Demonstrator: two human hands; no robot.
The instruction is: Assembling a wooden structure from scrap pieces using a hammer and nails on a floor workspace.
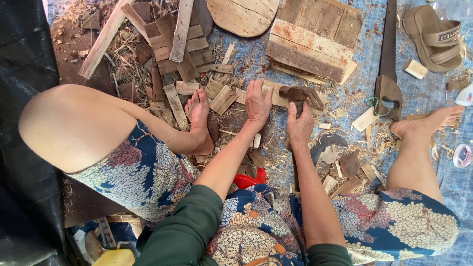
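My left hand lies flat, fingers spread, pressing down on a pale strip of wood on the blue mat. My right hand grips the wooden handle of a rusty claw hammer, whose head rests over the right part of that strip. I sit on the ground with both bare feet out: one foot just left of the left hand, the other far to the right.
A slatted wooden box lies beyond the hands. A hand saw sits at the right, a tan sandal at top right. Planks, offcuts and shavings litter the left and middle. A round wooden board lies at top.
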